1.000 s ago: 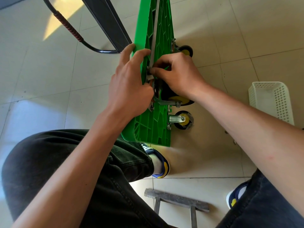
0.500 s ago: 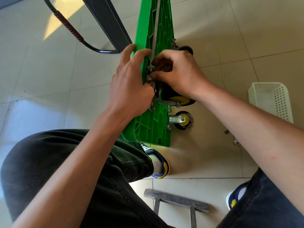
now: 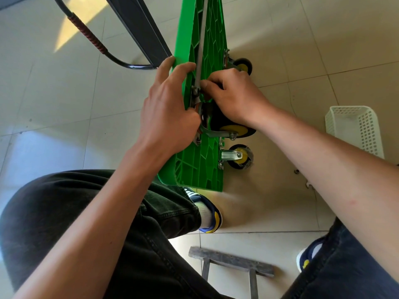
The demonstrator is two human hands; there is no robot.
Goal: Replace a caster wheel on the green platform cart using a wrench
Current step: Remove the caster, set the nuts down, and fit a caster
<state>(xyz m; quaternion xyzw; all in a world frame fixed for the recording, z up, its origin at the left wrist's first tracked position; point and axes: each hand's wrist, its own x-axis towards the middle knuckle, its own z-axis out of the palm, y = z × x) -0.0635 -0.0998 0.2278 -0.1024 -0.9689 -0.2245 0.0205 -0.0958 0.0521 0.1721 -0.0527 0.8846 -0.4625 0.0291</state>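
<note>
The caster wheel (image 3: pixel 232 129), black with a yellow hub in a bent steel fork, sits against the ribbed underside of the green platform cart (image 3: pixel 207 160), which stands on its long edge on the tiled floor (image 3: pixel 64 100). It looks stiff and fairly heavy for its size, with a smooth metal fork that could slip; the fork arm and mounting plate seem the safest places to hold, since the wheel itself would roll and swivel. The left hand (image 3: pixel 166 113) spreads its fingers over the cart's upper edge, thumb curled down at the caster's plate, steadying it. The right hand (image 3: pixel 233 96) pinches something small at the plate's far end, probably a bolt or nut, though its fingers hide it. Two fitted casters (image 3: pixel 239 156) stick out low on the right. No wrench is clearly visible. Open floor lies right, up to a white basket (image 3: pixel 356 128); the cart's folded handle (image 3: pixel 90 37) crowds the far left, and a small stool (image 3: pixel 231 264) sits near.
</note>
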